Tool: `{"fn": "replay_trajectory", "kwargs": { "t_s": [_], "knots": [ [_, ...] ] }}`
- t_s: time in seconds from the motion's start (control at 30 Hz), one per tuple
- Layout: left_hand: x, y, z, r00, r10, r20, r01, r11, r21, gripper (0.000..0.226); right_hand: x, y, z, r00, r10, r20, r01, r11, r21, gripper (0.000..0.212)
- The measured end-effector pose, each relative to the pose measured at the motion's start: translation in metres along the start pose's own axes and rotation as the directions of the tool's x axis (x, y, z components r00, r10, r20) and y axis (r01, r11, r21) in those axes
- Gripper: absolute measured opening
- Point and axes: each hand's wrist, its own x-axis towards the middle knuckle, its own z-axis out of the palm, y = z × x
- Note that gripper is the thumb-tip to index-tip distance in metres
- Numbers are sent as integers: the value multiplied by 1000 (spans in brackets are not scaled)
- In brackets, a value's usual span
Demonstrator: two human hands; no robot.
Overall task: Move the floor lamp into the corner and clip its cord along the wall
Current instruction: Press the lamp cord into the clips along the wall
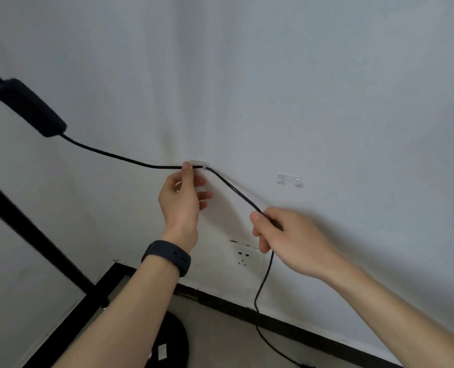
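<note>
A thin black cord [109,154] runs from an oblong inline switch [28,107] at the upper left across the white wall to a clear clip [200,163]. My left hand [183,197] pinches the cord right beside that clip. From the clip the cord slopes down to my right hand [281,235], which grips it, then hangs to the floor. A second clear clip [289,179] sits empty on the wall to the right. The lamp's black pole [32,232] slants along the left, and its round base [172,341] shows under my left forearm.
A white wall socket [243,254] sits below my hands. A black skirting board [300,325] lines the foot of the wall above the beige floor [220,341]. The two walls meet in a corner near the lamp pole's foot. A dark band circles my left wrist.
</note>
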Motion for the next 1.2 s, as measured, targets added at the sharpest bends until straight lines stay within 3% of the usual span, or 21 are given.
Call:
{"fn": "replay_trajectory", "kwargs": {
  "t_s": [0.1,0.2,0.3,0.43,0.77,0.87,1.2],
  "knots": [
    [-11,4,6,1000,5,-5,-5,999,34,35,-13,18,-12,997,24,75,-32,993,116,32],
    [-38,4,10,998,45,50,-51,991,127,49,-12,24,-23,993,55,-108,-34,981,191,32],
    [-64,2,16,971,94,219,-145,962,233,46,-9,18,-33,964,23,-266,-1,996,84,34],
    [-73,7,28,925,53,376,-181,932,314,31,-13,13,-34,937,9,-350,-11,1000,-3,36],
    [-80,15,41,908,-257,332,174,950,260,19,-12,-4,-56,900,-42,-433,14,998,-69,33],
    [-81,15,45,923,-250,294,180,953,245,18,-12,-3,-68,900,-26,-434,14,999,-30,18],
    [-95,9,56,968,-170,182,152,982,112,15,-6,-6,-72,820,-108,-562,120,993,-16,22]
  ]
}}
